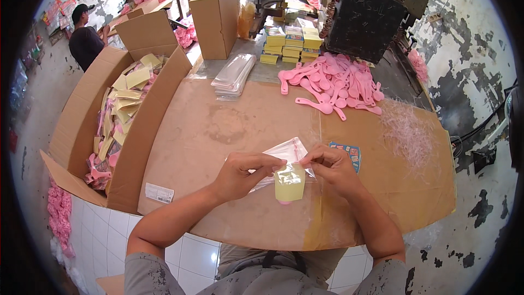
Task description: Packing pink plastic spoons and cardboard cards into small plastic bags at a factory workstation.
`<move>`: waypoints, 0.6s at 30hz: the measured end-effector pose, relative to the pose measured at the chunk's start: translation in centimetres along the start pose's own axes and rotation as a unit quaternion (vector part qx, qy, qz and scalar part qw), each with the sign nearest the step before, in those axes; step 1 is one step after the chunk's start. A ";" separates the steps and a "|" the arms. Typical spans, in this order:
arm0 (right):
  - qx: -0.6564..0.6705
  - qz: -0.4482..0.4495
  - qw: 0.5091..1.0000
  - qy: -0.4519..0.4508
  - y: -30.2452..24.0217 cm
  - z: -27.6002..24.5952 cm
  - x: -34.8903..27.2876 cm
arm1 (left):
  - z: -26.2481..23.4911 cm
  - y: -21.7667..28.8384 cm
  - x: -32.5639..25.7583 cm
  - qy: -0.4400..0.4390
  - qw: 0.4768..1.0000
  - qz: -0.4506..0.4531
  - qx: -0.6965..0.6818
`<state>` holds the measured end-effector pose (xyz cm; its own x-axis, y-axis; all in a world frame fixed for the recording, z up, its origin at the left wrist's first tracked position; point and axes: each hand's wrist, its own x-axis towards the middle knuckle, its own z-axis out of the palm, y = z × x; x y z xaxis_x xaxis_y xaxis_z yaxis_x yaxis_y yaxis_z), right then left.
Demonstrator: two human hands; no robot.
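Over a cardboard-topped table (196, 142), pinching a clear bag (290, 172) near its top with left hand (240, 172) and right hand (337, 172), apparently around a yellow card (289, 190). Beside right hand, a blue card (353, 155). Farther out, many pink spoons (333, 84) left loose; leftward, a box (143, 139) already heaped with packets (128, 95).

This is a packing workshop. Heaped pink scoops (334, 80), an open carton (146, 136) full of packets (126, 96) and stacked clear bags (234, 75) show it.

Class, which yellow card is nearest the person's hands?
The yellow card held between left hand and right hand; other yellow cards lie jumbled in the open box or stand stacked at the back.
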<state>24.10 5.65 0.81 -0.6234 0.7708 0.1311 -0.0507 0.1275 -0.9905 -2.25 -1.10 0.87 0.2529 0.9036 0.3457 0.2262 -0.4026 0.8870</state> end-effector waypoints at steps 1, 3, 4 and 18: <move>-0.010 -0.005 1.000 -0.002 0.0 -0.1 0.0 | -0.1 -0.1 0.1 -0.011 1.000 0.020 0.013; -0.017 -0.009 1.000 -0.007 -0.1 -0.3 0.1 | -0.2 -0.6 0.3 -0.010 0.999 0.042 0.016; -0.025 -0.012 1.000 -0.012 -0.1 -0.4 0.1 | -0.2 -0.7 0.3 -0.010 0.998 0.065 0.019; 0.006 0.062 0.998 0.008 -1.0 0.4 0.1 | 0.5 -1.2 -0.1 -0.006 0.980 -0.131 -0.150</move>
<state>23.78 5.33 1.76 -0.6124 0.7905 0.0073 0.0175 0.0227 -0.9996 -2.10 -0.73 -0.38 0.2353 0.9676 0.0913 -0.0020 -0.0935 0.9956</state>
